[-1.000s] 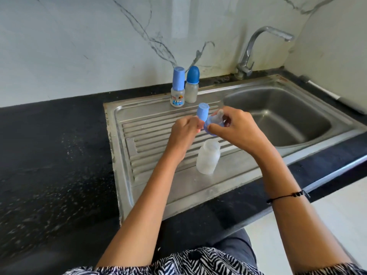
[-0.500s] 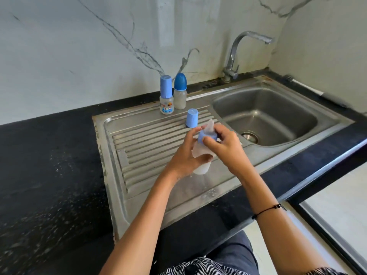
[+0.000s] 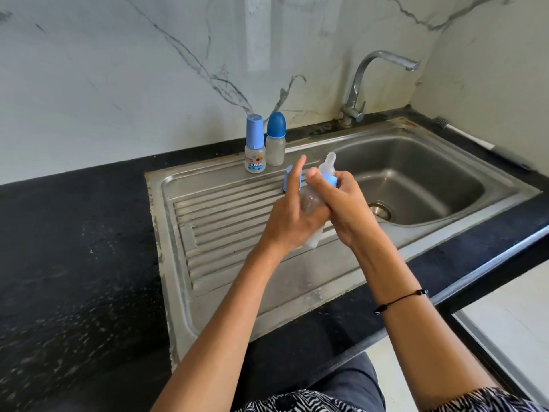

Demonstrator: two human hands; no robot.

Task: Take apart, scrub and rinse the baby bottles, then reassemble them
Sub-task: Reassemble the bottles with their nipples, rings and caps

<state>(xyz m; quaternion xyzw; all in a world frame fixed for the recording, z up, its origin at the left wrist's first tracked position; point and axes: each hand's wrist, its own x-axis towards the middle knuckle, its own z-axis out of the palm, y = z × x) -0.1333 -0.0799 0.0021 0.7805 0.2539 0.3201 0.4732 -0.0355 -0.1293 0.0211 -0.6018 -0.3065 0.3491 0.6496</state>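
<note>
- Holding the frosted clear plastic baby bottle point(image 3: 310, 203) over the ribbed steel drainboard point(image 3: 225, 221), we have our left hand point(image 3: 292, 217) wrapped round its body, index finger sticking straight up, the other fingers curled on the plastic.
- Our right hand point(image 3: 346, 203) grips the pale blue screw collar point(image 3: 329, 178) at the neck, fingers curled about it, with the clear silicone teat point(image 3: 328, 162) poking out above.
- We judge this to be a twisting step on the collar; whether it is coming off or going on we cannot tell from one view.
- The loose light blue cylindrical cap point(image 3: 288, 181) stands on the drainboard just behind our left hand, partly hidden by it.
- Done so far, as far as we see: one bottle is uncapped. We see no running water at the chrome tap point(image 3: 361, 81), and no suds.
- Left, by our reckoning: the two other bottles stand capped at the back of the drainboard, seemingly untouched, so most of the work may remain.
- Count of bottles: three. One in hand, plus the printed clear bottle with a tall light blue cap point(image 3: 255, 144) and the cloudy bottle with a rounded dark blue cap point(image 3: 276, 139), touching or nearly so.
- Caps: three, two fitted and one loose.
- One steel sink basin point(image 3: 416, 162), and one slim white-handled brush point(image 3: 475, 138) on the black surface point(image 3: 74, 248) behind it.
</note>
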